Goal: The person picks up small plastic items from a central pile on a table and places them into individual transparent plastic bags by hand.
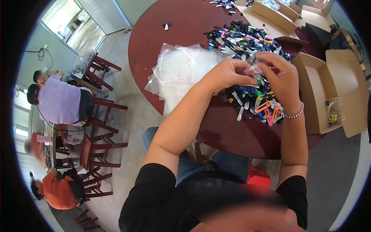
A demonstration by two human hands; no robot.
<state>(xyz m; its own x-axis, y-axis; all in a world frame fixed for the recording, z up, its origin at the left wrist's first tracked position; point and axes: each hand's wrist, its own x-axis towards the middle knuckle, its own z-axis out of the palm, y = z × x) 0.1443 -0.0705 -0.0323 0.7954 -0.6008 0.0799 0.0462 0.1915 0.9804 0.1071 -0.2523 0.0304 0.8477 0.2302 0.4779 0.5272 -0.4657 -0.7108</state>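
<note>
Over a large pile of mixed hair clips (249, 98) on the dark red round table (150, 29), both hands meet at a small clear plastic bag (253, 69). My left hand (235, 72) pinches the bag's left side. On its right side, the bent fingers of my right hand (279, 69) hold the bag too; a beaded bracelet circles that wrist. What the bag contains is too small to tell. A stack of clear plastic bags (181, 67) lies left of the pile, partly beneath my left forearm.
An open cardboard box (309, 96) at the right holds a small bag with yellow clips (333, 118). More cardboard boxes (274, 17) stand at the back. A single dark clip (167, 26) lies apart. People sit at another table on the left, near wooden stools (102, 145).
</note>
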